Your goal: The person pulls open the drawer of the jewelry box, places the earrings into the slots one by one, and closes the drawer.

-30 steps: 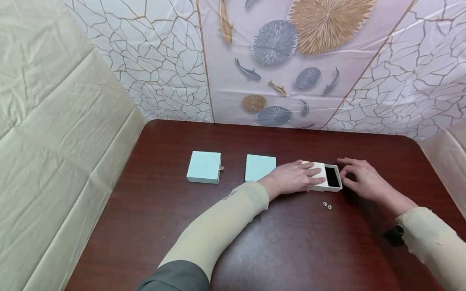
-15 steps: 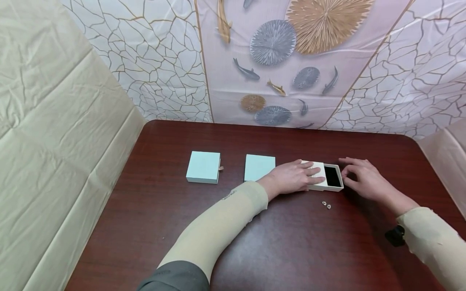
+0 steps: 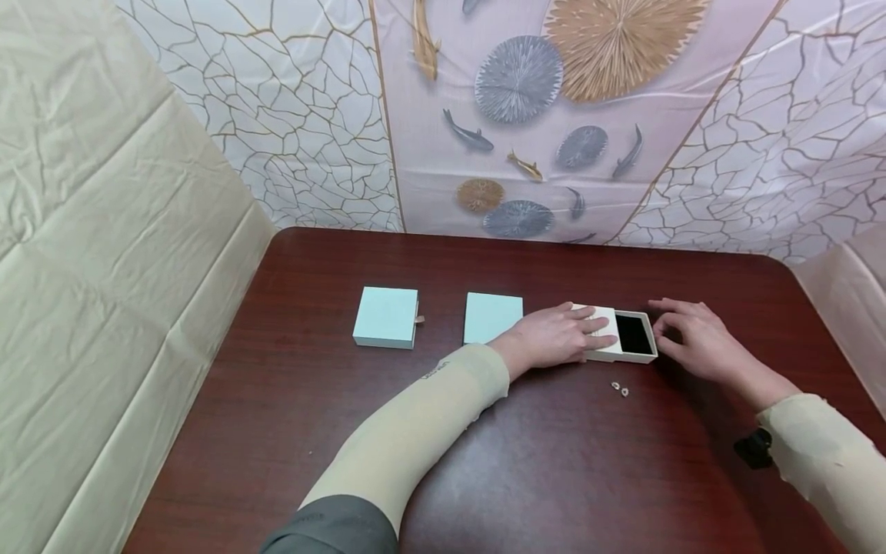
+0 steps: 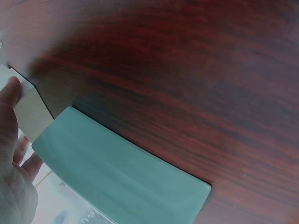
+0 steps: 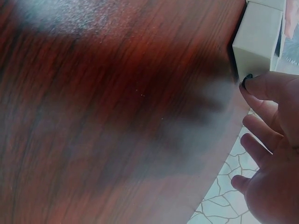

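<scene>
In the head view my left hand (image 3: 554,338) holds the sleeve (image 3: 604,356) of a white box, fingers spread over its top. The left wrist view has the thumb against the near side. A drawer (image 3: 638,358) with a black lining (image 3: 633,335) sticks out of the sleeve's right end. At that end, my right hand (image 3: 695,338) pinches a small black pull tab (image 5: 247,80) between thumb and forefinger, clearest in the right wrist view. The other right fingers are loosely bent. Two small shiny ring-shaped pieces (image 3: 620,389) lie in front of the box.
A pale teal box (image 3: 493,317) stands left of the white one, partly behind the left wrist. Further left is another teal box (image 3: 386,315) with a ribbon tab (image 3: 420,319) on its right side. The dark red wooden table (image 3: 540,462) meets a patterned cloth (image 3: 519,169) behind.
The drawer has slid a little further right out of the sleeve, with my right hand moving along. My left hand stays on the sleeve.
</scene>
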Available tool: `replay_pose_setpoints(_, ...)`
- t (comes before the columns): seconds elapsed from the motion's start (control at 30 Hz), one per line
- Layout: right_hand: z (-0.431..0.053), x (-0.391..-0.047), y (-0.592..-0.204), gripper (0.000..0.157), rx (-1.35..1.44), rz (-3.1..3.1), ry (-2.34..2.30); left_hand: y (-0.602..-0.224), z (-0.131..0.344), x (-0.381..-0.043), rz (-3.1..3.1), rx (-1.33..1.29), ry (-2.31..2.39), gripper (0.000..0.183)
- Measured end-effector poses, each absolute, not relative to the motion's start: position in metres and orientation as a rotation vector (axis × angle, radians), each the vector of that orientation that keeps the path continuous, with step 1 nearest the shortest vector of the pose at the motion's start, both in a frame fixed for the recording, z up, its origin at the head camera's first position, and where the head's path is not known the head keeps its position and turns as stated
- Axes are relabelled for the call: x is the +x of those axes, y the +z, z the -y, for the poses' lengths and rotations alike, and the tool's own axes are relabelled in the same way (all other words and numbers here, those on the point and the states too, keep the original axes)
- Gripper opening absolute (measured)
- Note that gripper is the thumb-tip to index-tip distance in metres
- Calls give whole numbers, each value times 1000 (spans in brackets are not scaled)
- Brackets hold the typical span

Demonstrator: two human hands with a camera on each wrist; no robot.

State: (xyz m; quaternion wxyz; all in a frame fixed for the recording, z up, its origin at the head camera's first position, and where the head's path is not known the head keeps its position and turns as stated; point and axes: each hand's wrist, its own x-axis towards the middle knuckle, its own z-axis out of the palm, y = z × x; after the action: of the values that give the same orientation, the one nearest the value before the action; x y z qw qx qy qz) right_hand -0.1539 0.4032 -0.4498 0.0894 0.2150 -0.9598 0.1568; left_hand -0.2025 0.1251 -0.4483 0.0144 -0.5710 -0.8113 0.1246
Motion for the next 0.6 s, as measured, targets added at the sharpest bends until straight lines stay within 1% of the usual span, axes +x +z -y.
replay_pose_setpoints(0.1,-404,-152,-449,22,623,2865,466,-448,-125,-202,2534,-1780,387,56)
replay_pose_setpoints(0.27,-406,-146,-446,11,599,2863,468,-448,-124,-203,2546,-1777,391,57)
replay_pose_setpoints(0.3,-407,-144,-445,11,593,2861,467,-448,-125,-203,2548,-1776,391,57)
replay_pose_setpoints(0.47,-409,-126,-442,21,581,2836,472,-449,-126,-204,2543,-1775,398,57)
replay_pose_setpoints(0.6,-409,-114,-440,24,593,2813,492,-450,-126,-203,2538,-1774,405,56)
